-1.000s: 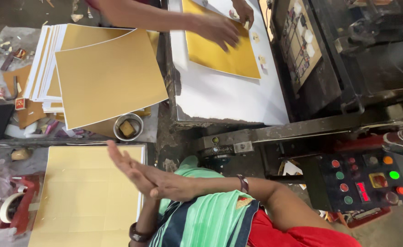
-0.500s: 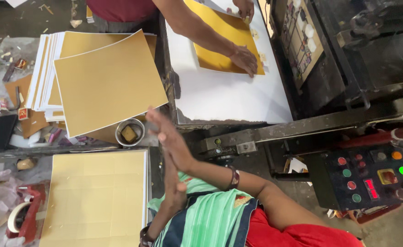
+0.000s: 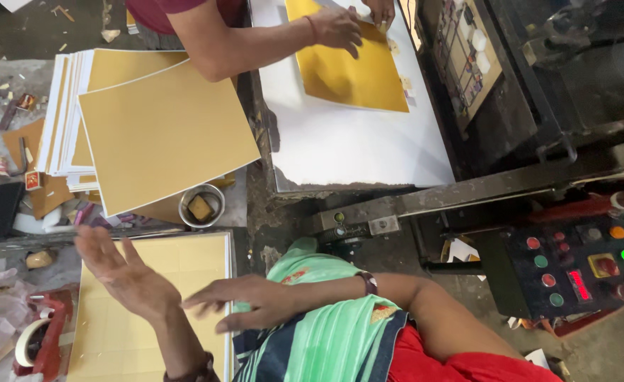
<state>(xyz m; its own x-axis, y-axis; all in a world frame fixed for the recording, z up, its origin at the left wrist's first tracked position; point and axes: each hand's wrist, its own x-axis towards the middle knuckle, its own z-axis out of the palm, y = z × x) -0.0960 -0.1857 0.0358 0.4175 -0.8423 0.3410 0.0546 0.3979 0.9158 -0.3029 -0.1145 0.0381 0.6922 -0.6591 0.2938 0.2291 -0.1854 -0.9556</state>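
The left hand (image 3: 124, 272) is spread open and empty, palm up, hovering over a pale yellow sheet (image 3: 184, 265) lying just beneath it. The right hand (image 3: 244, 303), fingers loosely spread and holding nothing, hangs beside it at that sheet's edge. Beyond both hands, a co-worker's hand (image 3: 336, 27) presses a gold sheet (image 3: 354, 74) onto a white surface (image 3: 354, 152).

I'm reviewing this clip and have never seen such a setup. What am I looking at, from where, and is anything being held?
The one view comes from a camera on a person's head, looking down. Their left hand and right hand hang open and empty above a pale yellow sheet. A co-worker's hand presses a gold sheet onto a white machine bed. Nearby lie a stack of gold sheets, a small tin, a tape dispenser and a button panel.
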